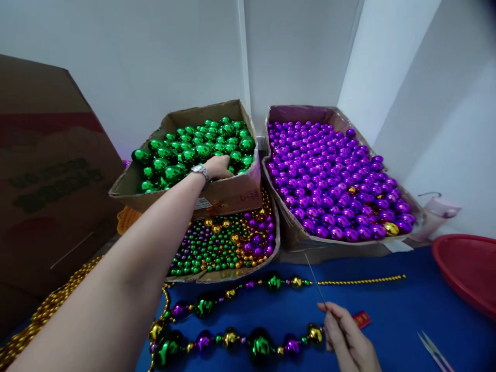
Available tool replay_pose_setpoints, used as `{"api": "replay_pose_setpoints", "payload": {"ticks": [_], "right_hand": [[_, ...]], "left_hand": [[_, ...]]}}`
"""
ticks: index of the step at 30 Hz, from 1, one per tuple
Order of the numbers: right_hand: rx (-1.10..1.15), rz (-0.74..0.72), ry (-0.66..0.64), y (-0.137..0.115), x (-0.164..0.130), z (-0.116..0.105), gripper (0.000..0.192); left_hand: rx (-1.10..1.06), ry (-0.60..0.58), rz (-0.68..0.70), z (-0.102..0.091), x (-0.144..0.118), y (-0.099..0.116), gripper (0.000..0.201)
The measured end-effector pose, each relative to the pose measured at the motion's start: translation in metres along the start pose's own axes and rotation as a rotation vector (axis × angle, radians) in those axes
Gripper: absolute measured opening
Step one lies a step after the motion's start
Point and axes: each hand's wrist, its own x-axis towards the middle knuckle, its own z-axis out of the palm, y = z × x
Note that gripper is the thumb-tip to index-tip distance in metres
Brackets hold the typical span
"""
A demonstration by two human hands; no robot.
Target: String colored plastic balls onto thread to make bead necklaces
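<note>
Bright, even light; edges warped.

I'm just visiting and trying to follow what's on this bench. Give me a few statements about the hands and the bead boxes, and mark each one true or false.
1. The left hand reaches into the box of green beads. True.
2. The right hand holds a pair of scissors. False: its fingers pinch a thin needle.
3. The box of purple beads stands to the right of the green one. True.
4. The bead strand on the blue table is all one colour. False: it mixes green, purple and gold beads.
5. A wristwatch sits on the left wrist. True.
6. The green box rests directly on the table. False: it sits on a box of small mixed beads.
</note>
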Motion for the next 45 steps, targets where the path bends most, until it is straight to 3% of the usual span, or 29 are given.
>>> {"api": "replay_pose_setpoints", "payload": {"ticks": [3,4,5,6,9,12,15,18,21,26,33,37,41,45], "right_hand": [[0.007,-0.007,-0.029,-0.001,-0.001,0.001,0.046],[0.013,-0.017,-0.04,-0.001,-0.002,0.001,0.045],[0.015,-0.031,-0.051,-0.001,-0.002,0.002,0.044],[0.017,-0.047,-0.061,-0.001,-0.003,0.004,0.043],[0.002,-0.129,-0.096,-0.001,-0.006,0.007,0.039],[-0.07,-0.226,-0.148,0.001,-0.007,0.006,0.034],[-0.18,-0.337,-0.203,0.006,-0.007,0.003,0.028],[-0.256,-0.444,-0.271,0.008,-0.006,0.0,0.024],[-0.293,-0.431,-0.286,0.005,-0.007,-0.002,0.025],[-0.309,-0.313,-0.209,-0.001,-0.006,-0.012,0.027],[-0.29,-0.283,-0.086,0.0,0.002,-0.03,0.025],[-0.31,-0.339,-0.192,0.001,-0.003,-0.026,0.021],[-0.309,-0.499,-0.359,0.004,-0.011,-0.015,0.022],[-0.296,-0.614,-0.378,0.005,-0.013,-0.006,0.024]], "left_hand": [[-0.076,0.205,-0.017,-0.017,-0.031,0.011,0.059],[-0.214,0.337,0.007,-0.021,-0.049,0.017,0.058],[-0.411,0.396,0.058,-0.022,-0.07,0.026,0.054],[-0.623,0.383,0.122,-0.019,-0.094,0.035,0.051],[-1.163,0.17,0.18,0.014,-0.167,0.064,0.049],[-1.61,-0.124,0.004,0.069,-0.22,0.083,0.043],[-1.871,-0.281,-0.167,0.114,-0.245,0.092,0.042],[-1.999,-0.303,-0.3,0.134,-0.255,0.097,0.039],[-2.108,-0.264,-0.394,0.135,-0.259,0.102,0.032],[-2.145,-0.323,-0.372,0.129,-0.261,0.11,0.034],[-2.203,-0.367,-0.411,0.137,-0.264,0.117,0.026],[-2.276,-0.287,-0.523,0.136,-0.261,0.118,0.028],[-2.379,-0.16,-0.694,0.131,-0.255,0.12,0.024],[-2.427,-0.108,-0.75,0.128,-0.252,0.123,0.024]]}}
